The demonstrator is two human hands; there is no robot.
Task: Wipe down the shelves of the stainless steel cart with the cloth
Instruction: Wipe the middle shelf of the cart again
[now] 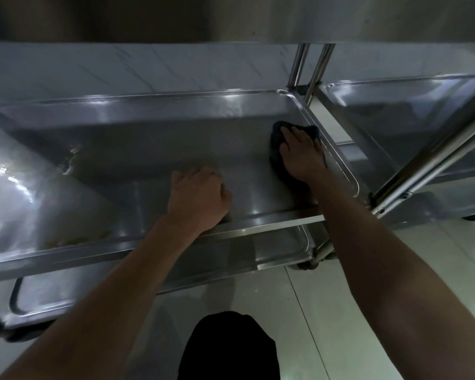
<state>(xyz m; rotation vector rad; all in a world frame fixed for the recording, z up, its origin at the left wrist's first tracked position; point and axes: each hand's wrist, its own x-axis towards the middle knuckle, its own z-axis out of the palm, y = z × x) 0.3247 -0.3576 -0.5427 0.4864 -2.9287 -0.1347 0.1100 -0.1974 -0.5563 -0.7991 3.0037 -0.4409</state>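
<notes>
A shiny stainless steel cart (137, 242) with tray-shaped shelves fills most of the view, seen from above and in front. Its middle shelf (154, 149), a wide shallow steel tray with a raised rim and rounded corners, lies under both hands; a lower shelf (272, 248) of the same shape shows beneath its front edge, and the underside of an upper shelf crosses the top of the view. A second steel cart (395, 116) with a similar tray shelf stands just beside it on the right, the round upright posts of the two close together between them. Pale glossy floor tiles (327, 311) spread below, and a light marbled wall (121, 67) runs behind.

The right hand (302, 152) reaches to the shelf's right end, near the far right corner. Its grip is spread, fingers straight and pressed flat on top of a dark crumpled cloth (279, 163). The cloth lies directly beneath that palm on the shelf floor, showing beyond the fingertips and along the hand's left side, close to the right rim.

The left hand (198, 196) rests at the shelf's front rim, near the middle, well apart from the cloth. Its fingers are curled under; whether they clasp the rim cannot be told.
</notes>
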